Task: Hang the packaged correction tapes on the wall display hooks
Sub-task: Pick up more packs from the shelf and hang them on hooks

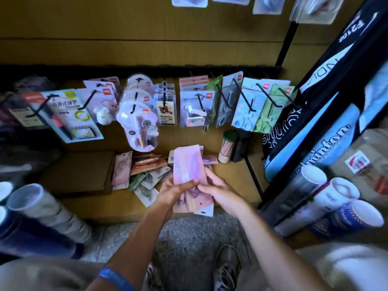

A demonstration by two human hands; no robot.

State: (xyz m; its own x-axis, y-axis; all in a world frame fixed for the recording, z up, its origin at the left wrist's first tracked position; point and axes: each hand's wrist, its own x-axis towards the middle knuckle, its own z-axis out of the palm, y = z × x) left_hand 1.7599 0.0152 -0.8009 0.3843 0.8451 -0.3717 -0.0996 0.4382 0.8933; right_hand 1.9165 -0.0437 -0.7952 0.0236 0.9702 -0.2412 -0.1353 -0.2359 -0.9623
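Note:
Both hands hold a stack of pink packaged correction tapes (188,164) over the low shelf. My left hand (177,189) grips the stack from the left, thumb across its face. My right hand (218,191) holds its right edge, fingers curled at the lower part. More packs (147,171), pink, orange and green, lie loose on the wooden shelf (84,171) just left of the stack. Black wall display hooks (244,97) stick out of the rail above, most carrying hung stationery packages.
A toothpick-like jar (227,147) and a dark object stand right of the stack. Rolled tubes (45,206) lie at the lower left and more tubes (336,196) at the right under a black rack with badminton bags (315,148). My shoes (227,267) stand on grey floor.

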